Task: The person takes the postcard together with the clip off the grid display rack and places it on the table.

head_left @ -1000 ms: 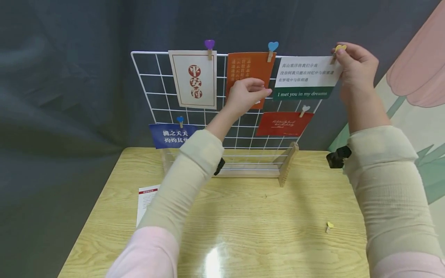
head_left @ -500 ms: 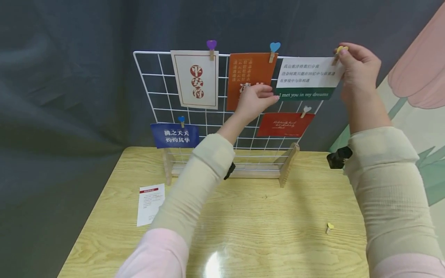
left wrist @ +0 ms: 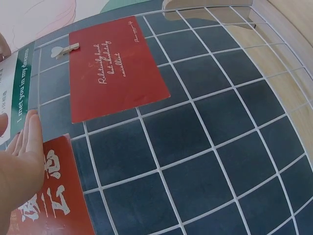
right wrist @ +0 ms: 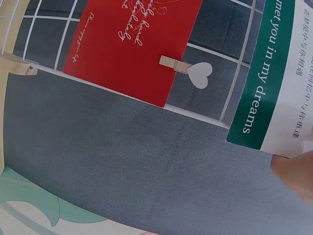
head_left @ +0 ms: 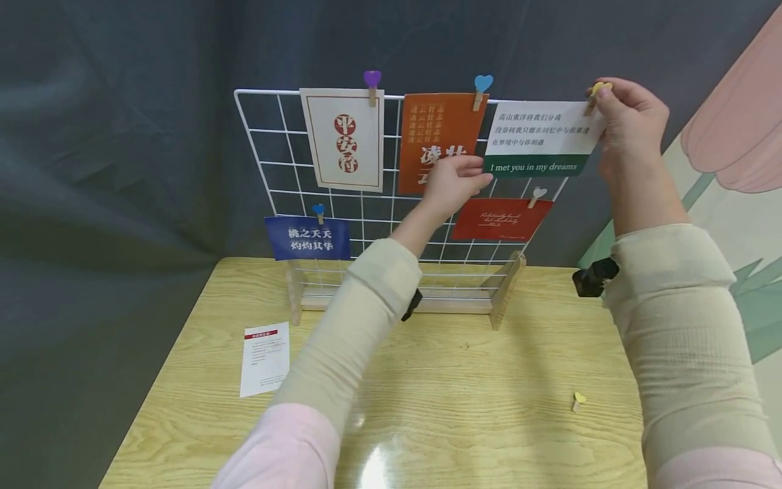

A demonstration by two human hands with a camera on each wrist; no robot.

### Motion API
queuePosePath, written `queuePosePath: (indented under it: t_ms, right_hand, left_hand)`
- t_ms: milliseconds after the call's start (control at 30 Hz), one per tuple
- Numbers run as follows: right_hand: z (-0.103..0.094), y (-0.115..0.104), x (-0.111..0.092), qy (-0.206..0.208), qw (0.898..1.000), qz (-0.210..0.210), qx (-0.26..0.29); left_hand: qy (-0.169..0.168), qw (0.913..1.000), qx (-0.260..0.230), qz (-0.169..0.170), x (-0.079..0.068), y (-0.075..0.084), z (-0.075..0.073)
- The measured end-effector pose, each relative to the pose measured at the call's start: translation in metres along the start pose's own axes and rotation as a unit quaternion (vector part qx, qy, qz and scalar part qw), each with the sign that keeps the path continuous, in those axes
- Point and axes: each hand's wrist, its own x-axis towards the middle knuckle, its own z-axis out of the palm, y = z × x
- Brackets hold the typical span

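My right hand (head_left: 632,125) pinches a small wooden clothespin with a yellow heart (head_left: 601,88) at the upper right corner of a white and green card (head_left: 537,139). That card lies against the top right of a white wire grid (head_left: 284,180). My left hand (head_left: 451,183) is at the card's lower left corner, its fingers fairly straight and the thumb apart from them. It partly covers an orange card (head_left: 436,122), held by a blue heart clothespin (head_left: 482,85). Below hangs a red card (left wrist: 115,68) with a white heart clothespin (right wrist: 198,75).
A white card (head_left: 342,170) under a purple heart clothespin (head_left: 372,80) and a blue card (head_left: 305,241) hang on the left. The grid's wooden base (head_left: 452,307) stands on the table (head_left: 464,401). A printed paper (head_left: 265,360) and a loose yellow heart clothespin (head_left: 578,401) lie there.
My left hand has moved right and slightly down, to the lower left corner of the white and green card. My right hand stays at the upper right corner with the clothespin.
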Motion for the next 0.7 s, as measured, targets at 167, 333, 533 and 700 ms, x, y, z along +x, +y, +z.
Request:
queuePosePath:
  t_ms: [167, 333, 533, 700]
  right_hand:
    - [0.001, 0.000, 0.002, 0.004, 1.000, 0.001, -0.003]
    - [0.002, -0.003, 0.004, 0.020, 1.000, 0.010, -0.001]
    - [0.003, -0.006, 0.005, 0.038, 0.999, 0.030, 0.017]
    - [0.004, -0.005, 0.007, 0.043, 0.998, 0.036, 0.039]
  left_hand:
    - [0.014, 0.9989, -0.045, -0.006, -0.001, 0.001, 0.003]
    - [0.046, 0.9970, -0.061, -0.013, 0.003, 0.000, 0.008]
    - [0.077, 0.9957, -0.039, -0.035, 0.003, 0.004, 0.012]
    - [0.081, 0.9954, -0.031, -0.040, 0.003, 0.005, 0.014]
